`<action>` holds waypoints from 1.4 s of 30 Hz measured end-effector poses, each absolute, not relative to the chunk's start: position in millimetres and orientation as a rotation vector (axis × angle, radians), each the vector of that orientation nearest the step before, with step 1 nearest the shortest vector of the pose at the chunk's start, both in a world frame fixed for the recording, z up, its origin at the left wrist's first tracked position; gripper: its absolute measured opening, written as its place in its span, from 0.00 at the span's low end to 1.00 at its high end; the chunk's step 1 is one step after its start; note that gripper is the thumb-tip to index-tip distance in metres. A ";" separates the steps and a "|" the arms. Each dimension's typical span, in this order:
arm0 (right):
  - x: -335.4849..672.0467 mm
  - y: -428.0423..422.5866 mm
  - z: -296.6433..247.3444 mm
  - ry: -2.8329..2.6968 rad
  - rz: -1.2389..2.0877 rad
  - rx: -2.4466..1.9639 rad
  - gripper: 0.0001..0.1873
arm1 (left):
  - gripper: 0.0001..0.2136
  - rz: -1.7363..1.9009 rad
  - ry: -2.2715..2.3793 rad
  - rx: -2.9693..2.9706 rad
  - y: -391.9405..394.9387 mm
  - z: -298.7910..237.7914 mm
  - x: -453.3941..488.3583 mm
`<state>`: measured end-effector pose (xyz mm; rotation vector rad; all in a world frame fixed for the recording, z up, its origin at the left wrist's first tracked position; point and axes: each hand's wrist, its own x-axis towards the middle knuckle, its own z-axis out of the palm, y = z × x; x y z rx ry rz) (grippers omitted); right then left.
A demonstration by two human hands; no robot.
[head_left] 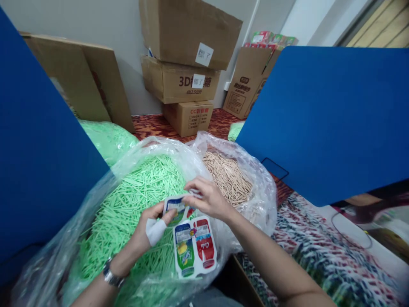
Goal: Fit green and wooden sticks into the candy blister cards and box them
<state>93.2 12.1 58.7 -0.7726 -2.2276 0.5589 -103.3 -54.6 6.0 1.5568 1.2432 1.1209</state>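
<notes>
My left hand (140,232), with a white wrap round its thumb side and a watch (112,273) at the wrist, grips a printed drink-bottle packet (174,204) between thumb and fingers. At that packet's upper right, my right hand (211,199) is closed in a pinch. Something whitish shows at its fingertips, too small to make out. Just below lies a second packet (195,247), printed with a green Sprite bottle and a red Cola bottle. It rests on a clear plastic bag (159,143) full of thin green sticks (128,209).
Beside it, another clear bag (265,192) holds thin brown sticks (228,177). Blue panels stand at left (41,149) and right (335,119). Cardboard boxes (188,81) are stacked by the wall. A multicoloured shaggy rug (316,256) covers the right side.
</notes>
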 end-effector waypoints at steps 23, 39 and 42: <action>67.7 37.3 -15.3 -2.192 0.838 -1.124 0.14 | 0.13 1.061 1.005 1.744 -114.6 -2.8 -83.3; 54.5 5.1 -51.0 -2.485 0.389 -1.456 0.31 | 0.13 1.038 0.928 1.762 -120.1 -6.6 -79.7; 49.1 4.8 -57.7 -2.463 0.316 -1.463 0.21 | 0.12 1.034 0.942 1.755 -119.6 -5.2 -82.2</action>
